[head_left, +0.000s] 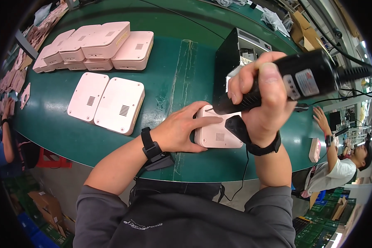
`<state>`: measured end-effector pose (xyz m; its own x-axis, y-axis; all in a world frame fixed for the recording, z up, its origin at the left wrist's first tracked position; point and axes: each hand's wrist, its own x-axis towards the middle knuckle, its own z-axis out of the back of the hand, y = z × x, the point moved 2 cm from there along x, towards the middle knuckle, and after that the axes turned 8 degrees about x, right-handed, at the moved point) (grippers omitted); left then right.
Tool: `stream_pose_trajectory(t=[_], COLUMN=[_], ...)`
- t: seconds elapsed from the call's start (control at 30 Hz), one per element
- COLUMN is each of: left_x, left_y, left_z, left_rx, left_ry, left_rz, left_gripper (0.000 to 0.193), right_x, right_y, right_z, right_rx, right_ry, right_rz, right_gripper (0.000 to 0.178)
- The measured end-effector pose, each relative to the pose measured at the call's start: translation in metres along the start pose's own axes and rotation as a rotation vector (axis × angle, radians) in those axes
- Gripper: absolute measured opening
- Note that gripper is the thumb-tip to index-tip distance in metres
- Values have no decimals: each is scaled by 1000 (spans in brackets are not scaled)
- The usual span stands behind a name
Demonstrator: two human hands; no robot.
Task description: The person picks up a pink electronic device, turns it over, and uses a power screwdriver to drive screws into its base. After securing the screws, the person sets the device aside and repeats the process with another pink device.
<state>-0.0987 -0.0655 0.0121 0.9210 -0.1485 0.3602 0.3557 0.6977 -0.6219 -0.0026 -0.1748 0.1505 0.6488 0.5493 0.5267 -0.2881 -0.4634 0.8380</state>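
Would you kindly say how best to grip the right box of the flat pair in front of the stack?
I'd probably grip the right box by its near and far edges, coming from its right: it lies flat, its left edge closely borders the neighbouring box, and its right wall is exposed.

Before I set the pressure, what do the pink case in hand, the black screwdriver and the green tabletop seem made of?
Pink case: likely moulded plastic, matte, given its rounded corners and slotted vents. Black screwdriver: probably hard plastic, satin, with soft highlights. Green tabletop: perhaps a rubber or vinyl sheet, glossy, showing light reflections and scuffs.
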Motion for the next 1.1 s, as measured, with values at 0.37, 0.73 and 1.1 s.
stream_pose_trajectory(t=[0.37, 0.73, 1.1], left_x=[-8, 1, -5], left_y=[3, -4, -4], left_z=[11, 0, 7], left_rx=[-7, -103, -78], left_ry=[0, -1, 20], left_rz=[-4, 23, 26], left_gripper=[80, 74, 74], right_x=[-8, -13, -23], right_y=[-12, -9, -5], right_z=[-16, -9, -30], right_rx=[80, 80, -16], right_ry=[-31, -175, -243], right_rz=[8, -114, -37], right_gripper=[15, 12, 14])
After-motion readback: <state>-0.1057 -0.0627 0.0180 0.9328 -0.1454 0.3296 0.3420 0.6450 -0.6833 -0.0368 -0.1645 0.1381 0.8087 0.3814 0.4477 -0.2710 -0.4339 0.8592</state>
